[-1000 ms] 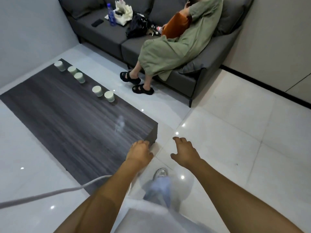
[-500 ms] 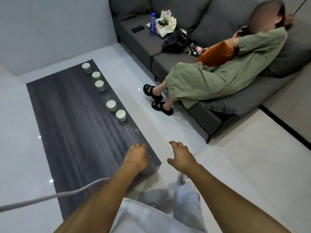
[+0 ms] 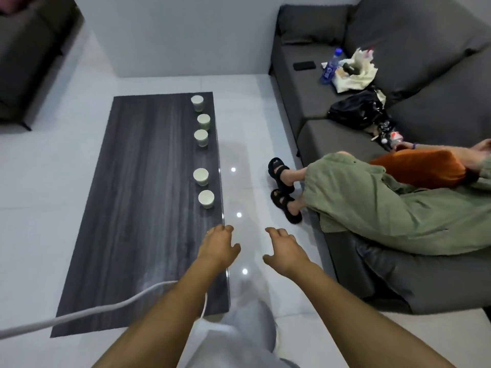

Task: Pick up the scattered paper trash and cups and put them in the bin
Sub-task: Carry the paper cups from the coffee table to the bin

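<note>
Head camera looks down on a sofa (image 3: 332, 134) right of the fingers and a dark table (image 3: 138, 208) under the left fingertips. Five cups (image 3: 206, 198) line its far edge ahead of the fingers, probably set down after use. Left hand (image 3: 218, 248) and right hand (image 3: 284, 251) hang loose, fingers relaxed, holding nothing, likely reaching. No bin shows.

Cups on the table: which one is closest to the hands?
The cup at the near end of the row, just beyond the left hand; the other four sit farther away.
</note>
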`<state>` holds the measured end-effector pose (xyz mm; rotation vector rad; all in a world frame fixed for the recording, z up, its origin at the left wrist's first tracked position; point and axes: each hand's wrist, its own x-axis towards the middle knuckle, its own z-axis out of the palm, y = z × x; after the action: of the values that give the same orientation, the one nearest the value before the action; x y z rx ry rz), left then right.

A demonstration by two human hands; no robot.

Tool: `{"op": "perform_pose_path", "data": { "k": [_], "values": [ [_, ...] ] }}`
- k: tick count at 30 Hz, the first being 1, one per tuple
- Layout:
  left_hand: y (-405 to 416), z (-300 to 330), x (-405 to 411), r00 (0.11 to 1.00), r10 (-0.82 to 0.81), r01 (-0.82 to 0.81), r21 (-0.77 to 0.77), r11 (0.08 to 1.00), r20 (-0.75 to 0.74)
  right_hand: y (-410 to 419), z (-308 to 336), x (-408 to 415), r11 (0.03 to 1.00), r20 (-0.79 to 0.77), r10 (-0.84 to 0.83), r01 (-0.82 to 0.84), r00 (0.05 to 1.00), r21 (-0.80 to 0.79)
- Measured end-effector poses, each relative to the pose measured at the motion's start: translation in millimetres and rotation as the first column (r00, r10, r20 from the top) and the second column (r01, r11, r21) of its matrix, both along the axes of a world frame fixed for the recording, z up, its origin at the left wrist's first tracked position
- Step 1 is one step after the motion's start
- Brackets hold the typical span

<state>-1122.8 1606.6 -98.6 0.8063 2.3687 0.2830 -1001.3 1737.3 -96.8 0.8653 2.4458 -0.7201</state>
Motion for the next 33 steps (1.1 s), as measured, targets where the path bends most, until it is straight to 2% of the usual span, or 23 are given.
{"op": "perform_pose_path", "data": {
  "k": [13,20,29,33],
  "values": [
    [69.8,-32.7,-143.2,0.964,0.266,-0.263,-0.099,0.960,0.026,103.3,-23.7,-188.2,0.960,0.023,0.280,-0.280,0.960,-0.032],
    [85.5,-52.7,-200.8,0.901,0.429,-0.415,-0.155,0.897,0.070,138.0,-42.5,-282.6,0.905,0.044,0.423,-0.420,0.905,-0.066],
    [110.8,-124.9,-254.1,0.746,0.654,-0.615,-0.245,0.749,0.127,160.0,-121.1,-397.0,0.801,0.064,0.598,-0.591,0.799,-0.098],
    [118.8,-171.3,-262.0,0.726,0.678,-0.632,-0.275,0.725,0.119,151.3,-166.8,-436.5,0.734,0.040,0.678,-0.673,0.734,-0.096]
  ]
}}
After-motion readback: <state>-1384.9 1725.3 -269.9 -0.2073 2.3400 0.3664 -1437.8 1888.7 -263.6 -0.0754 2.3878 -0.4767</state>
